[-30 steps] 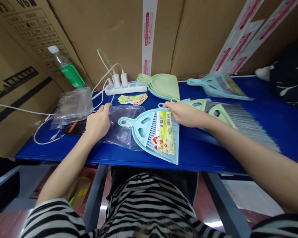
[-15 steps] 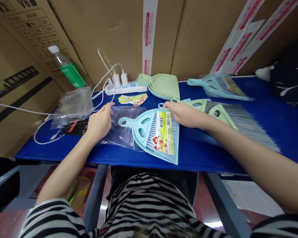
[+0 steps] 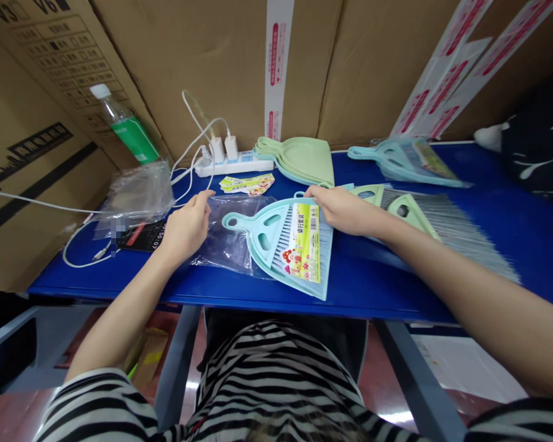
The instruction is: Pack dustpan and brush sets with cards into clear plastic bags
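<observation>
My left hand (image 3: 188,226) is closed on the upper left edge of a clear plastic bag (image 3: 219,248) lying on the blue table. In my right hand (image 3: 341,210), the fingers pinch the far edge of a light blue dustpan (image 3: 283,283). A matching hand brush (image 3: 268,233) with grey bristles lies in the dustpan, under a yellow-green printed card (image 3: 303,242). The handles point left and overlap the bag; whether they are inside it I cannot tell. Beyond my right hand is a stack of green and blue dustpans (image 3: 304,159).
Loose brushes (image 3: 415,218) lie to the right, partly behind my right arm. A bagged dustpan set (image 3: 400,162) rests at the back right. Printed cards (image 3: 249,184), a power strip (image 3: 253,162), clear bags (image 3: 141,193), a bottle (image 3: 133,138) and a black timer-like display (image 3: 141,236) are further left.
The dustpan with its brush and card has shifted and turned slightly, its front corner moving up from the table's near edge. Both hands have barely moved.
</observation>
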`<state>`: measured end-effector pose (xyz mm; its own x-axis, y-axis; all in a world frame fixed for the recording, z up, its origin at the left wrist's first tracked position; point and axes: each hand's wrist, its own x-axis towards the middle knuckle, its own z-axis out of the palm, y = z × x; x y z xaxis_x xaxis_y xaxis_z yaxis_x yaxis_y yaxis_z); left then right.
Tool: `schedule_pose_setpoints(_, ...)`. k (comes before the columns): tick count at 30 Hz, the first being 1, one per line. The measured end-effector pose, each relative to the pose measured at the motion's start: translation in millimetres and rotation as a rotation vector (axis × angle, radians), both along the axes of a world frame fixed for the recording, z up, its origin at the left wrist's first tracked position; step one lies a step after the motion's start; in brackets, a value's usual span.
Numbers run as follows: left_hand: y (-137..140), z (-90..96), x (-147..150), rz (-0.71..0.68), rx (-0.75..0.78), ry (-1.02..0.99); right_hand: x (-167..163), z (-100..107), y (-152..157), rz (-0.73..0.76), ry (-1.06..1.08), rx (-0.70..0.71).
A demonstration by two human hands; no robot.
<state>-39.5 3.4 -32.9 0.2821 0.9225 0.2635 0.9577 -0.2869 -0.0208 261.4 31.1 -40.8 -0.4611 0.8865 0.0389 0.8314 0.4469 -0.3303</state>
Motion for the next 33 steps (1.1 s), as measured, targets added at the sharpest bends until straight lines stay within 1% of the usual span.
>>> schedule_pose_setpoints(3, 0.5, -1.1, -0.2, -0.016, -0.011, -0.029, -2.5, 0.4, -1.3, -0.003, 0.005, -0.012)
schedule_pose_setpoints(8, 2.4, -3.7, -2.3, -0.082, 0.008, -0.090, -7.2, 0.6, -3.8, 0.024, 0.009, -0.002)
schedule_pose_setpoints(13, 5.2, -7.5, -5.0, -0.126, 0.013, -0.138, -7.9, 1.0, -4.5, -0.026, 0.020, -0.023)
schedule_pose_setpoints(17, 5.8, -9.3, -5.1, -0.163, -0.002, -0.171, -4.3, -1.8, -1.4, -0.046, 0.077, -0.008)
schedule_pose_setpoints(25, 4.1, -9.7, -2.4, -0.242, -0.036, -0.241, -6.5, -5.6, -2.7, -0.013, 0.107, -0.042)
schedule_pose_setpoints(29, 4.6, -9.0, -2.7, -0.246, -0.052, -0.255, -8.7, -6.7, -3.5, 0.001, 0.127, -0.079)
schedule_pose_setpoints(33, 5.2, -8.4, -3.4, -0.215, -0.067, -0.238, -8.5, -7.9, -2.9, -0.003, 0.140, -0.086)
